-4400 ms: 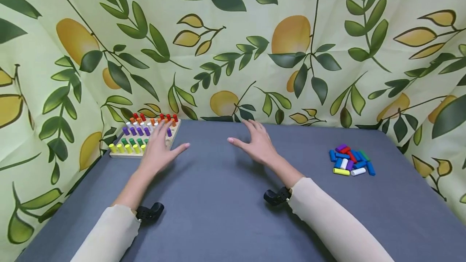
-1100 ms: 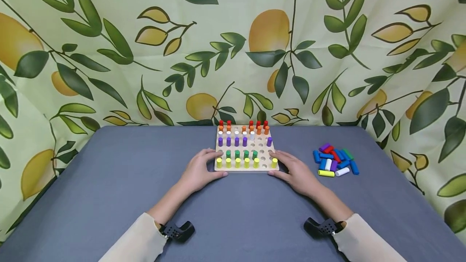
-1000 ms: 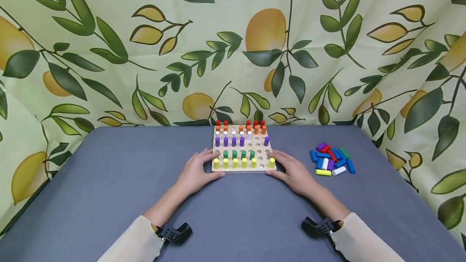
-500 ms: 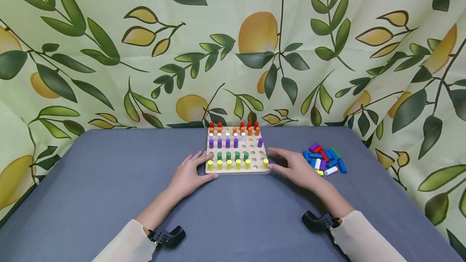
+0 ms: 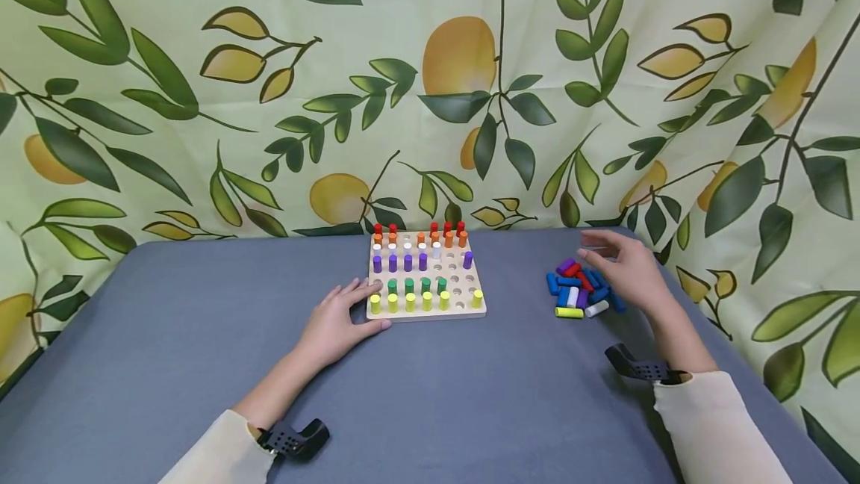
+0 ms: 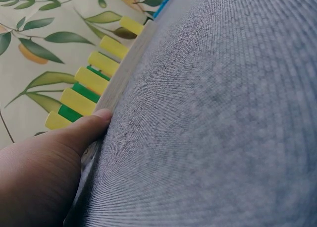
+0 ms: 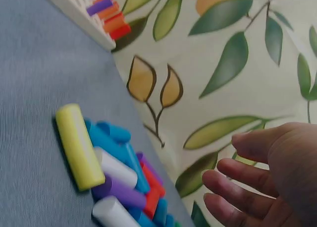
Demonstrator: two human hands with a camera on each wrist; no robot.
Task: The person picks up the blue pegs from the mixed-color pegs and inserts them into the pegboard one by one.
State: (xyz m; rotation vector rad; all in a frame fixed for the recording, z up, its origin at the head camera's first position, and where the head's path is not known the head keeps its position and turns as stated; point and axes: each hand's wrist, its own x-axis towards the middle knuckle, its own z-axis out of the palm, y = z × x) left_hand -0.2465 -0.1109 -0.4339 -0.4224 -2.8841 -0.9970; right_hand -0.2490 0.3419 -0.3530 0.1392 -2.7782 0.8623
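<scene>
A wooden pegboard [image 5: 470,308] stands on the table with rows of coloured pegs upright in it, several holes bare at its right. My left hand [image 5: 336,326] grips its front left corner, thumb along the front edge and fingers at the left side. In the left wrist view the thumb [image 6: 89,130] lies against the board's edge below yellow pegs [image 6: 79,102]. My right hand [image 5: 628,269] hovers over the right side of a pile of loose pegs [image 5: 569,282], fingers loosely bent with nothing between them. Part of the pile's green and blue pegs is hidden behind it.
The loose pegs include a yellow peg [image 7: 79,146] at the front, white, purple, red and blue ones. A patterned leaf-and-fruit curtain [image 5: 376,95] hangs behind the table [image 5: 443,409] and along its sides.
The board came from the far left to the middle between both hands. My right hand then left it and moved right, over the loose pegs. My left hand stayed on the board.
</scene>
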